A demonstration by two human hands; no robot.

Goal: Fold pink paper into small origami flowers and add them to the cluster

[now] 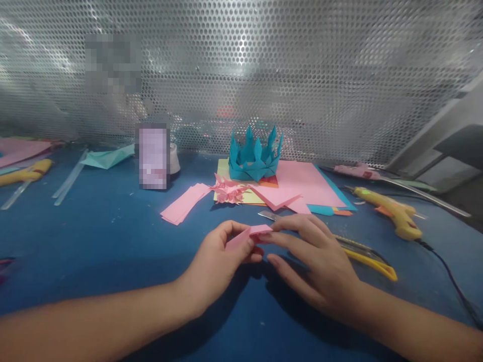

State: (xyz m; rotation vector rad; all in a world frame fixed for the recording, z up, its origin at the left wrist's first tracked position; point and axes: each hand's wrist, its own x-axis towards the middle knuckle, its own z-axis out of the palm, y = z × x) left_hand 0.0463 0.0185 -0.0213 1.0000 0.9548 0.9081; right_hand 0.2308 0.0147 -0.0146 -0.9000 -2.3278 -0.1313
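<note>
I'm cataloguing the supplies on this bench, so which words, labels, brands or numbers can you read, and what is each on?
No text is readable.
Upright screen: pixelated, unreadable.
Glue gun on the right: small yellow-green patch, too blurred to read.
Yellow cutter: any marking is too small to read.
Folded pink paper in the left hand: no writing visible.

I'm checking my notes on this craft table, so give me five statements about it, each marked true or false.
1. The left hand holds folded pink paper. True.
2. The right hand grips the yellow cutter. False: the cutter lies on the table.
3. The blue paper crown stands upright. True.
4. The pink strips lie right of the crown. False: they lie left of it.
5. The rightmost glue gun has a cord. True.
</note>
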